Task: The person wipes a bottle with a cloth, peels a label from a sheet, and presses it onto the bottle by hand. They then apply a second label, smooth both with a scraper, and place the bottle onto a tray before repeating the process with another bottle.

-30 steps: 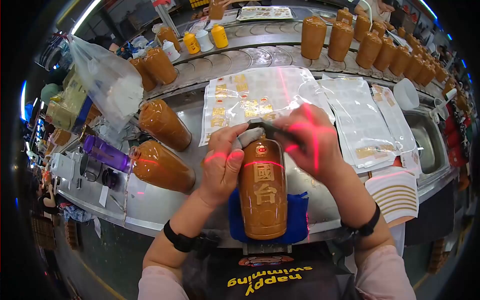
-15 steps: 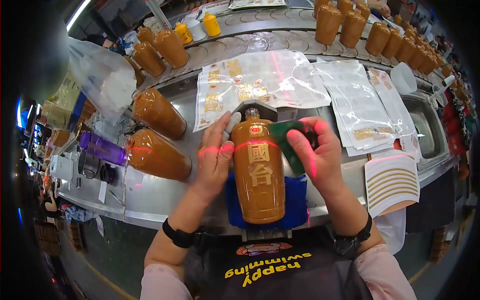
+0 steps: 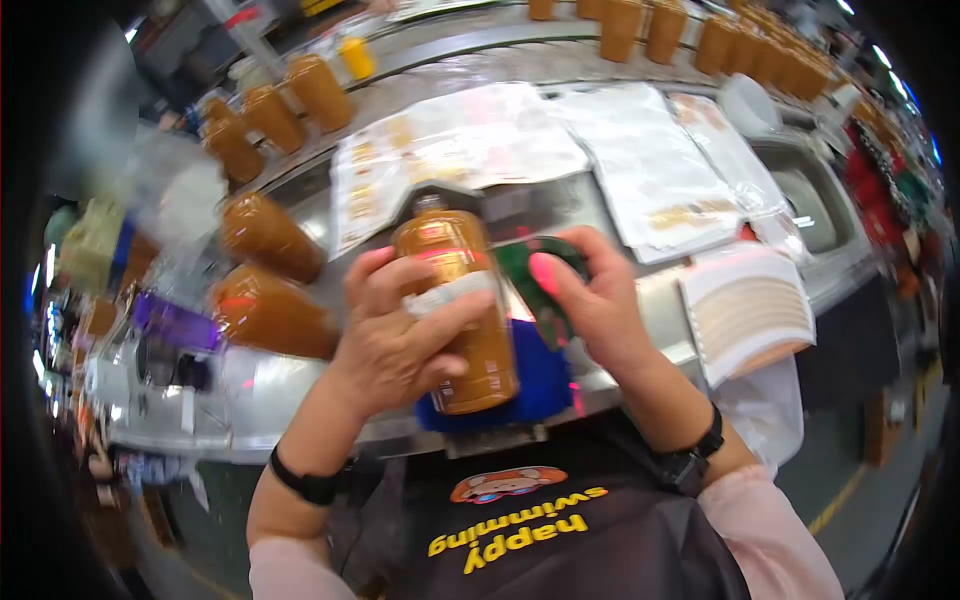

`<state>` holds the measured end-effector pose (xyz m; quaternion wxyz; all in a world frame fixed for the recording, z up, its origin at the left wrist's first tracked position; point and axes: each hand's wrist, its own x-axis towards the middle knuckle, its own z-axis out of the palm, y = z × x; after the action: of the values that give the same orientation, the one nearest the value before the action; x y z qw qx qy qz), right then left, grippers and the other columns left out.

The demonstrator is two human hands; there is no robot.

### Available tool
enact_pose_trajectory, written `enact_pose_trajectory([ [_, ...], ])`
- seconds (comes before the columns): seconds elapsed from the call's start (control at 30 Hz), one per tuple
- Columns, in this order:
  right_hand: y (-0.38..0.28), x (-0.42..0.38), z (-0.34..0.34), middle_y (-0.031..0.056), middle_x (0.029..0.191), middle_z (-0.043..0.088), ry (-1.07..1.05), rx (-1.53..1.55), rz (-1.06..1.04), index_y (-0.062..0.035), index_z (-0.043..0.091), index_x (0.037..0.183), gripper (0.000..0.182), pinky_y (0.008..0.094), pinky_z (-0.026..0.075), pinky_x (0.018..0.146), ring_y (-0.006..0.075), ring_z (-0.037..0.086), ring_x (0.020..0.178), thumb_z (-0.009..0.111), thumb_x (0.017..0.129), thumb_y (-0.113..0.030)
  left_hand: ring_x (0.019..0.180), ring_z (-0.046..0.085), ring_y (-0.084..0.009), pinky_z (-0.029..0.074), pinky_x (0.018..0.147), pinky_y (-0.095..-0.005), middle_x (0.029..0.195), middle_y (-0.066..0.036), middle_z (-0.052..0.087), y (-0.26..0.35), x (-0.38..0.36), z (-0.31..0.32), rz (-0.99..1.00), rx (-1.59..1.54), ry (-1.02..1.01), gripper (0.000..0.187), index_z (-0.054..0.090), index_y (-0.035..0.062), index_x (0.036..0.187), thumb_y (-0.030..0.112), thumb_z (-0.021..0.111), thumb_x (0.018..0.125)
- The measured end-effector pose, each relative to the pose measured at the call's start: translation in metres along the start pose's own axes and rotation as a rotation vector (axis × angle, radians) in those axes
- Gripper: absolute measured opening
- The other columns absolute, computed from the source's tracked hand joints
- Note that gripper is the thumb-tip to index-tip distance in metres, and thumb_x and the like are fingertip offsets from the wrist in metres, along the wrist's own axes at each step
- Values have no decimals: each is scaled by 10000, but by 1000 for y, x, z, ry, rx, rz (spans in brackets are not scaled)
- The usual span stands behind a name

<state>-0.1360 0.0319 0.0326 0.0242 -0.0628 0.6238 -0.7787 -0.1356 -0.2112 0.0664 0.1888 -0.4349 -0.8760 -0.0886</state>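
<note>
A glazed brown bottle [image 3: 482,360] with gold characters lies on a blue cloth [image 3: 540,370], its neck in a grey angled holder [image 3: 460,200]. My left hand [image 3: 400,330] is spread over the bottle's front, covering much of the lettering. A white wrap [image 3: 448,292] shows on one of its fingers. To the right of the bottle, my right hand [image 3: 600,295] pinches a dark green flat pad [image 3: 530,275] between thumb and fingers. The pad's edge is close beside the bottle. A red light line crosses the bottle and my hands.
Two brown bottles [image 3: 270,310] lie to the left, near a purple container [image 3: 175,320]. Beyond are printed transfer sheets [image 3: 510,135] and a conveyor [image 3: 450,60] carrying more bottles. At right are a card with curved strips [image 3: 745,310] and a sink [image 3: 800,200].
My left hand has moved from the bottle's left side onto its front. The green pad stays in my right hand. The whole view has shifted, with some blur.
</note>
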Motion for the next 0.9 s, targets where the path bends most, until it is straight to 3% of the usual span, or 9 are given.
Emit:
enact_pose_trajectory([
  [0.03, -5, -4, -8, 21, 843, 640, -45, 17, 43, -43, 589, 1048, 147, 195, 473, 612, 52, 583, 721, 632, 944, -139, 1168, 453, -228, 244, 1082, -482, 1143, -23, 604, 4, 0, -1, 18, -6, -2, 559, 670, 214, 1212, 617, 406, 928],
  [0.1, -8, -6, -26, 24, 856, 631, 15, -415, -341, -25, 585, 1072, 201, 220, 468, 657, 62, 562, 761, 647, 938, -162, 1161, 459, -244, 266, 1073, -493, 1130, -42, 597, 15, -4, -1, 48, 18, 21, 604, 689, 198, 1177, 655, 396, 912],
  [0.2, -33, -7, -83, 54, 987, 665, 166, -677, -275, -57, 596, 1188, 266, 277, 510, 747, 100, 600, 832, 572, 924, -41, 1218, 434, -307, 256, 1086, -518, 1226, -151, 545, 25, -21, 8, -21, -114, 114, 675, 665, 141, 1197, 692, 428, 887],
  [0.23, -26, 7, -120, 118, 1139, 676, 218, -890, -526, -52, 622, 1165, 302, 294, 523, 792, 182, 659, 887, 524, 893, 35, 1237, 422, -333, 251, 1090, -524, 1257, -189, 522, 27, -31, 16, -90, -174, 190, 696, 647, 125, 1219, 699, 433, 886],
  [0.3, -29, 28, -210, 201, 1358, 544, 294, -1411, -381, -90, 714, 1073, 402, 365, 494, 938, 357, 621, 1101, 472, 810, 95, 1270, 396, -390, 245, 1097, -525, 1314, -233, 479, 32, -48, 32, -240, -292, 314, 739, 574, 111, 1296, 710, 432, 889],
  [0.33, -44, 31, -229, 195, 1395, 512, 321, -1555, -100, -110, 720, 1103, 431, 389, 453, 1009, 362, 594, 1148, 472, 805, 80, 1300, 373, -413, 239, 1104, -522, 1357, -250, 458, 32, -58, 40, -287, -313, 329, 777, 499, 90, 1358, 711, 415, 899],
  [0.53, -26, 36, -287, 118, 1355, 555, 209, -1852, 29, -118, 734, 1084, 355, 402, 466, 1000, 321, 476, 1270, 580, 799, 28, 1385, 294, -366, 233, 1135, -467, 1463, -261, 317, 47, -71, 55, -402, -390, 320, 860, 385, 20, 1425, 705, 412, 906],
  [0.73, -28, 29, -299, 60, 1238, 608, 166, -1802, -441, -81, 686, 801, 36, 406, 512, 891, 280, 524, 1201, 689, 765, -85, 1387, 299, -358, 249, 1131, -472, 1473, -253, 297, 51, -70, 59, -437, -444, 366, 855, 392, 30, 1423, 710, 405, 905],
  [0.9, -51, 22, -280, 71, 1202, 620, 160, -1890, -563, -77, 672, 768, 66, 394, 519, 851, 284, 552, 1156, 723, 733, -101, 1356, 325, -388, 276, 1103, -489, 1418, -275, 373, 46, -66, 43, -401, -314, 310, 828, 456, 28, 1373, 710, 395, 908],
])
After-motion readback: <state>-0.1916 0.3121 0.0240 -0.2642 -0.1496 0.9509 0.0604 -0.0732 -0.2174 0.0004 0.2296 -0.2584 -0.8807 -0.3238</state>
